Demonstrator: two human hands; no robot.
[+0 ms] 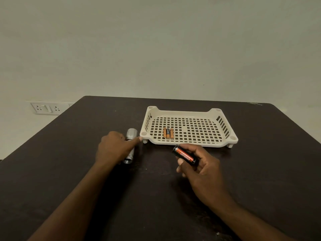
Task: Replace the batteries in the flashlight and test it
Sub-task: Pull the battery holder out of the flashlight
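A silver flashlight [131,134] lies on the dark table [69,153], head pointing away, its near end an open tube. My left hand [112,148] lies over its middle with fingers curled round the body and the thumb stretched toward the tray. My right hand [198,164] grips a black holder with red-orange batteries [185,154] just in front of the tray. Three small orange-and-black batteries [168,133] lie side by side in the white perforated tray [224,144].
The tray stands on short legs at the table's middle back. A white wall socket plate [46,108] sits on the wall beyond the table's left edge. The wall rises right behind the table's far edge.
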